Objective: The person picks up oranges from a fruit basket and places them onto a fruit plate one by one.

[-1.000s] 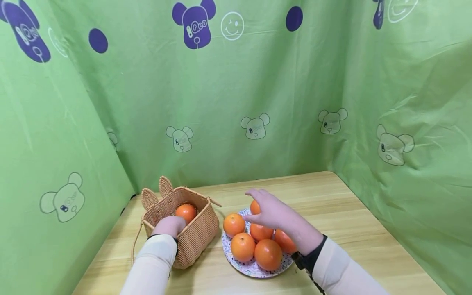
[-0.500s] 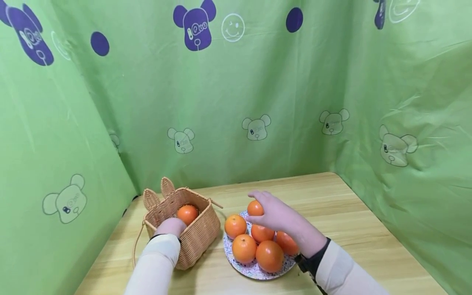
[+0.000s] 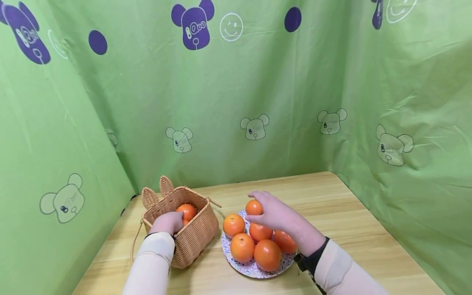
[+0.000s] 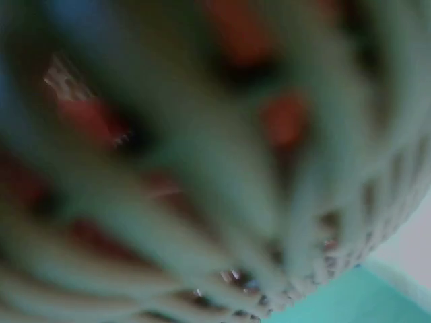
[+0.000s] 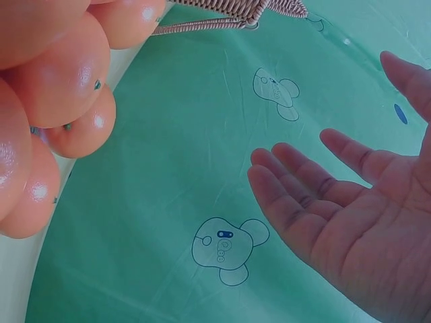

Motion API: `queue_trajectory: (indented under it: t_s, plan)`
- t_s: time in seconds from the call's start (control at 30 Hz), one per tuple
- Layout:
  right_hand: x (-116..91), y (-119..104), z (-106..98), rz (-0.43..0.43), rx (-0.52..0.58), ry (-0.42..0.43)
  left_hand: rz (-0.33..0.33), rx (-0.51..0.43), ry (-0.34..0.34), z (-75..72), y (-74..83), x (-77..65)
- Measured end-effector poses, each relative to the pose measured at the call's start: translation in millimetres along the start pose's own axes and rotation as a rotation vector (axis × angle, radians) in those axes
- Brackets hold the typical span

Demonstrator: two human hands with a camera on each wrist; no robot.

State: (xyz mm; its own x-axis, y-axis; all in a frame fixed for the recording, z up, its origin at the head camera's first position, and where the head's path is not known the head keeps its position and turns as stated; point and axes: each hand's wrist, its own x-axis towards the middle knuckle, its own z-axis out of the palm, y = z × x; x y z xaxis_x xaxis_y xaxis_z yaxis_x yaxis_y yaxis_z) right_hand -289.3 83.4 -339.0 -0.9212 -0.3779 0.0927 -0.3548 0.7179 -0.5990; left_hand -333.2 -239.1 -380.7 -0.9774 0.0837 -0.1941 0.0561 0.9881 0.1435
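Observation:
My left hand [image 3: 167, 223] reaches over the near rim of a wicker basket [image 3: 197, 239] with two ear-shaped pieces. Inside, its fingertips are beside an orange [image 3: 188, 210], and part of another orange [image 3: 186, 221] shows just below; most of the fingers are hidden. In the left wrist view the blurred weave [image 4: 202, 155] fills the frame, with orange-red patches behind it. My right hand [image 3: 271, 211] hovers over a patterned plate [image 3: 243, 268] of several oranges [image 3: 268, 255], near the small far one [image 3: 254, 207]. The right wrist view shows this hand [image 5: 363, 215] with fingers spread and nothing held.
Basket and plate stand side by side on a light wooden table [image 3: 346, 246]. Green curtains [image 3: 221, 90] with bear prints close off the back and both sides. The basket's handle [image 3: 214, 202] sticks out on the right, towards the plate.
My left hand has shifted slightly up and left inside the basket, and a second orange has come into sight beside it. The right hand has stayed above the plate, its fingers a little wider apart.

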Motion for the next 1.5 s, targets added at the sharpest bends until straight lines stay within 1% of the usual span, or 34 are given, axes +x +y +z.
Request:
queue_trajectory:
  t_s: [0.03, 0.07, 0.23, 0.33, 0.47, 0.6, 0.7, 0.77, 0.9, 1.0, 1.07, 1.13, 1.23, 1.3, 1.37, 1.5]
  plan:
    - [-0.1, 0.3, 0.1, -0.001, -0.001, 0.001, 0.003, -0.010, 0.014, 2.0, -5.1, 4.7]
    - [-0.2, 0.3, 0.2, -0.003, -0.003, 0.002, -0.004, -0.017, 0.020, 1.0, -5.8, 5.2]
    - [-0.4, 0.8, 0.7, 0.007, -0.007, 0.000, 0.023, -0.028, 0.072, -2.8, -6.7, 4.3]
    - [-0.3, 1.1, 1.1, 0.016, -0.008, -0.006, 0.037, -0.051, 0.122, -7.2, -6.1, 3.7]
    - [-0.2, 1.8, 1.1, 0.028, -0.012, -0.015, 0.033, -0.122, 0.220, -21.1, -4.6, -2.3]
    - [0.8, 2.3, 1.0, 0.019, -0.008, -0.015, 0.055, -0.168, 0.310, -39.5, 2.3, -13.7]
    - [1.7, 1.9, 1.5, 0.006, 0.000, -0.007, 0.086, -0.206, 0.370, -47.7, 13.6, -22.6]
    - [2.0, 1.1, 2.2, -0.004, 0.002, 0.001, 0.111, -0.232, 0.406, -48.8, 23.2, -27.9]
    - [2.1, -2.1, 3.6, -0.041, 0.013, 0.017, 0.174, -0.269, 0.466, -43.5, 45.2, -36.8]
    - [2.2, -5.1, 4.2, -0.073, 0.031, 0.021, 0.240, -0.315, 0.509, -36.5, 63.1, -43.0]
    - [2.0, -6.8, 3.7, -0.092, 0.040, 0.023, 0.291, -0.344, 0.522, -31.5, 76.3, -46.8]
    - [2.3, -7.6, 3.6, -0.104, 0.059, 0.020, 0.343, -0.354, 0.522, -26.8, 89.2, -50.2]
    - [3.7, -7.5, 3.8, -0.123, 0.095, 0.008, 0.397, -0.361, 0.510, -20.8, 106.4, -54.3]
    - [4.4, -7.0, 4.6, -0.133, 0.123, -0.005, 0.429, -0.361, 0.514, -17.5, 115.1, -55.3]
    - [4.2, -6.8, 4.9, -0.149, 0.150, -0.008, 0.461, -0.368, 0.533, -15.1, 122.7, -56.1]
    - [2.4, -6.7, 5.5, -0.175, 0.178, 0.020, 0.532, -0.393, 0.576, -10.7, 134.7, -56.1]
